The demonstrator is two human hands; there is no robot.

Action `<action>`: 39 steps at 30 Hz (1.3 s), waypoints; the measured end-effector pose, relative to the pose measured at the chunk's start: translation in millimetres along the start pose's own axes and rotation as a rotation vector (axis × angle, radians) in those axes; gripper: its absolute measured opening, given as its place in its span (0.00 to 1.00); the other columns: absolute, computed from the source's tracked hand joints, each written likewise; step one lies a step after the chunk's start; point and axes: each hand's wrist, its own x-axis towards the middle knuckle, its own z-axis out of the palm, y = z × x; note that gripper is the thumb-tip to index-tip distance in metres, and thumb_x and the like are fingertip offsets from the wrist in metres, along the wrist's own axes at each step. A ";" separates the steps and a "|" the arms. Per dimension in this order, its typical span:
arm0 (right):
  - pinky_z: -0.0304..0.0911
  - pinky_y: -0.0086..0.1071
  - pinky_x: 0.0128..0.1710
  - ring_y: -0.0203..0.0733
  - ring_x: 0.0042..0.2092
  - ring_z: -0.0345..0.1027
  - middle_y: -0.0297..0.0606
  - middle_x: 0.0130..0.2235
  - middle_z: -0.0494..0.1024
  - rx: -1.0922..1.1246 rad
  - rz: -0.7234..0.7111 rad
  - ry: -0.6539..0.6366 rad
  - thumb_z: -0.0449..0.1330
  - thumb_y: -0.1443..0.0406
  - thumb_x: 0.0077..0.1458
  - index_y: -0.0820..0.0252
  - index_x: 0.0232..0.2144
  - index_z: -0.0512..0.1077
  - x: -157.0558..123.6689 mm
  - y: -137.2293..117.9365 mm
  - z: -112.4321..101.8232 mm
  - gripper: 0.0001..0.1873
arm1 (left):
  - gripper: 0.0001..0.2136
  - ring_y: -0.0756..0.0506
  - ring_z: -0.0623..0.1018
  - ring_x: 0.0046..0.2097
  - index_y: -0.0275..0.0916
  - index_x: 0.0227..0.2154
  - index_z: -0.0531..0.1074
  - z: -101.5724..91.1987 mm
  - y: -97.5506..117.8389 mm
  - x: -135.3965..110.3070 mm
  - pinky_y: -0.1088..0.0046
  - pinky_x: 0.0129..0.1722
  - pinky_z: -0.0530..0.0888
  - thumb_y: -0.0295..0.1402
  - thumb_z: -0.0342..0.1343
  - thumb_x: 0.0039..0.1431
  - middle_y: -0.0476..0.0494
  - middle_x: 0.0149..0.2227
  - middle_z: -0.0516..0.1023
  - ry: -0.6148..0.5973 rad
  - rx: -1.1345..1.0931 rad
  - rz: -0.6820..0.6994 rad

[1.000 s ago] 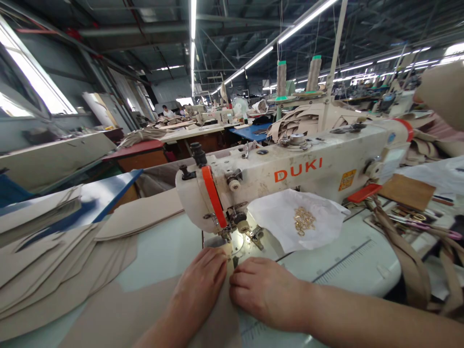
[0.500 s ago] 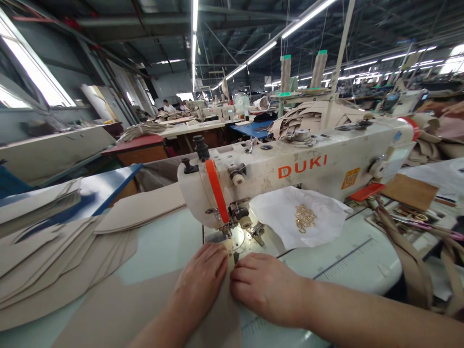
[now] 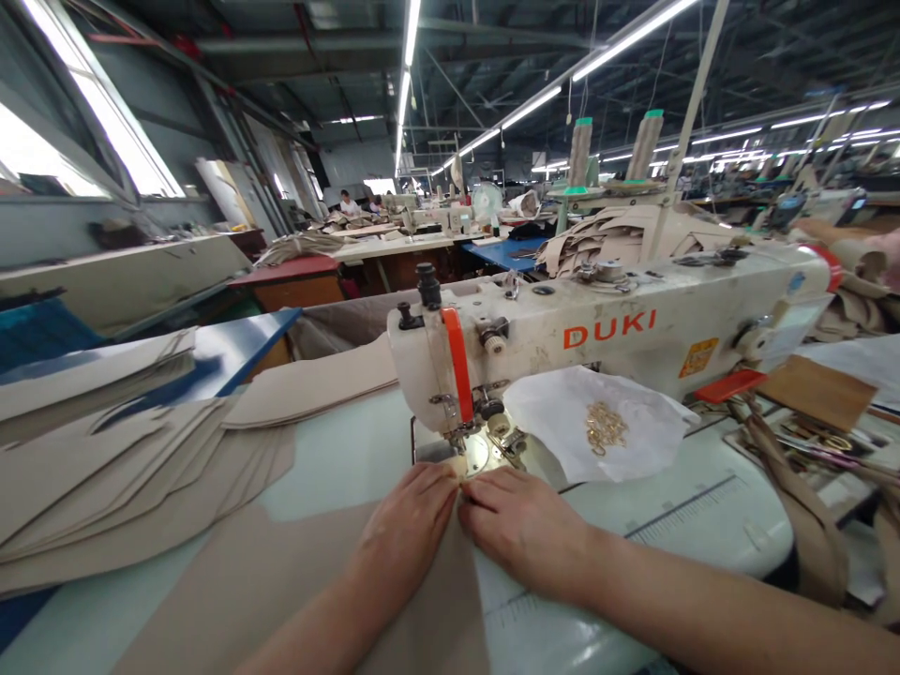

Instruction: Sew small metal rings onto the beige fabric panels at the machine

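A white DUKI sewing machine (image 3: 619, 328) stands across the pale green table (image 3: 337, 464). A large tan fabric panel (image 3: 267, 581) lies on the table and reaches the needle area (image 3: 468, 450). My left hand (image 3: 408, 530) lies palm down on the panel just left of the needle, fingers together and pressing flat. My right hand (image 3: 524, 525) rests beside it on the right, fingertips bent down onto the panel's edge. The two hands nearly touch at the presser foot.
A stack of tan cut panels (image 3: 119, 469) lies at the left. White paper holding several small gold rings (image 3: 605, 427) sits under the machine arm. Tan straps (image 3: 802, 506) hang at the right. Thread cones (image 3: 580, 150) stand behind. Other people work at far tables (image 3: 348, 204).
Both hands have slid forward a little toward the needle with the panel. The camera view has shifted, so the machine sits further right in the picture.
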 end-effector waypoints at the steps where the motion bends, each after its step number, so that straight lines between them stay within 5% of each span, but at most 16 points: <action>1: 0.61 0.36 0.47 0.42 0.44 0.64 0.42 0.39 0.74 -0.008 0.004 -0.010 0.52 0.69 0.61 0.64 0.35 0.70 0.9 0.0 0.4 0.07 | 0.13 0.45 0.75 0.37 0.36 0.31 0.72 -1.0 0.9 -0.6 0.68 0.40 0.75 0.25 0.42 0.64 0.43 0.33 0.77 -0.001 -0.011 -0.008; 18: 0.61 0.34 0.45 0.42 0.42 0.65 0.39 0.38 0.74 -0.106 -0.053 -0.127 0.57 0.67 0.58 0.64 0.35 0.70 14.2 20.5 -1.5 0.04 | 0.12 0.45 0.75 0.41 0.36 0.33 0.72 3.3 -0.2 8.9 0.65 0.44 0.75 0.25 0.43 0.62 0.42 0.37 0.78 0.011 -0.099 -0.169; 39: 0.61 0.34 0.43 0.41 0.43 0.65 0.37 0.41 0.74 -0.048 0.001 -0.133 0.57 0.68 0.58 0.63 0.36 0.70 17.5 29.5 -1.1 0.04 | 0.12 0.45 0.76 0.41 0.36 0.35 0.75 11.7 -12.0 10.2 0.66 0.44 0.76 0.30 0.44 0.63 0.42 0.37 0.79 0.073 -0.098 -0.188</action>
